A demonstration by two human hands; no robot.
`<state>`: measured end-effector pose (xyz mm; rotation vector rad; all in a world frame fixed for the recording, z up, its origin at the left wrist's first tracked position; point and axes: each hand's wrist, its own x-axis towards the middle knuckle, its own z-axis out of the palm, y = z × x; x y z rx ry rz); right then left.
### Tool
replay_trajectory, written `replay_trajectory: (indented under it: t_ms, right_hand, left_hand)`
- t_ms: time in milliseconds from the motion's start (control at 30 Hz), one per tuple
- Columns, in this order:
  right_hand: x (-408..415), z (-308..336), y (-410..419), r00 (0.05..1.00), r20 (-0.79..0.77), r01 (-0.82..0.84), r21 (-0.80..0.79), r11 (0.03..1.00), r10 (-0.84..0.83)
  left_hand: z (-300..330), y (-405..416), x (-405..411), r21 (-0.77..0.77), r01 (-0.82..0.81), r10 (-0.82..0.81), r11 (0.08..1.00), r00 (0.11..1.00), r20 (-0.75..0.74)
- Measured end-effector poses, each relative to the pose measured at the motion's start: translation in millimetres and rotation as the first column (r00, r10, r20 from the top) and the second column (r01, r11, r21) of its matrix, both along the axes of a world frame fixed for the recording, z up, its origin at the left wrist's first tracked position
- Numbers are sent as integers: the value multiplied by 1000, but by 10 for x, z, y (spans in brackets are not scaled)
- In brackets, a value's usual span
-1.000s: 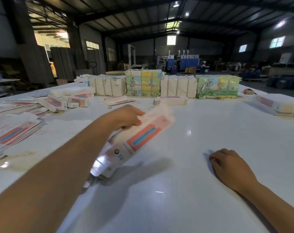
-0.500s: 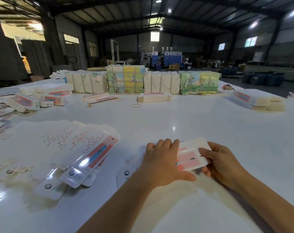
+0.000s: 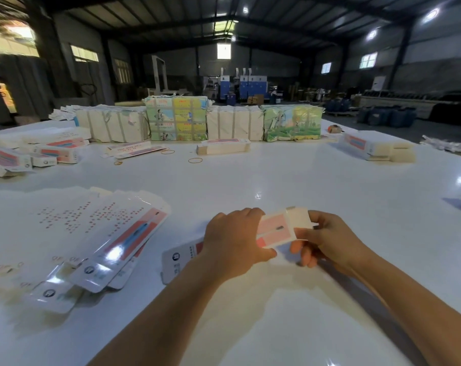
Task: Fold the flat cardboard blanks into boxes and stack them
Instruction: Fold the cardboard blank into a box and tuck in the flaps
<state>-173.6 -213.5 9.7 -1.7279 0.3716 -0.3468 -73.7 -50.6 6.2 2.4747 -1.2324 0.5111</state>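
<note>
A long white cardboard blank (image 3: 275, 229) with a red and pink panel is held just above the white table (image 3: 276, 180), in front of me. My left hand (image 3: 233, 244) grips its middle from above and hides much of it. At its right end my right hand (image 3: 327, 239) pinches a plain white flap that stands bent up. A fanned pile of flat blanks (image 3: 97, 241) lies to the left. Folded boxes (image 3: 52, 151) are stacked at the far left.
Wrapped bundles (image 3: 176, 121) line the table's far side. A single folded box (image 3: 222, 147) lies in front of them, with rubber bands (image 3: 195, 160) nearby. More boxes (image 3: 369, 147) sit at the far right.
My left hand brought one blank from the pile on the left to the middle. My right hand came off the table, took the blank's right end and bent its flap up.
</note>
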Motion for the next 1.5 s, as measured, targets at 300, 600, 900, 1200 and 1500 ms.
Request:
replay_trajectory:
  t_ms: [300, 600, 900, 1200, 1500]
  right_hand:
    - [-50, -70, 205, 924, 383, 284, -673, 682, -6]
    - [26, -114, 326, 881, 381, 413, -327, 850, -281]
    - [10, -177, 472, 907, 376, 271, -175, 946, -191]
    - [45, -166, 451, 934, 311, 241, -177, 954, -178]
    - [38, -141, 468, 893, 395, 280, -110, 954, -217]
  left_hand:
    - [57, 42, 16, -19, -97, 95, 995, 992, -81]
    - [114, 57, 26, 0, -121, 121, 993, 989, -82]
    - [110, 80, 66, -53, -120, 115, 991, 990, -82]
    - [55, 80, 20, 19, -27, 27, 999, 1000, 17]
    - [-3, -21, -80, -31, -72, 73, 997, 997, 14]
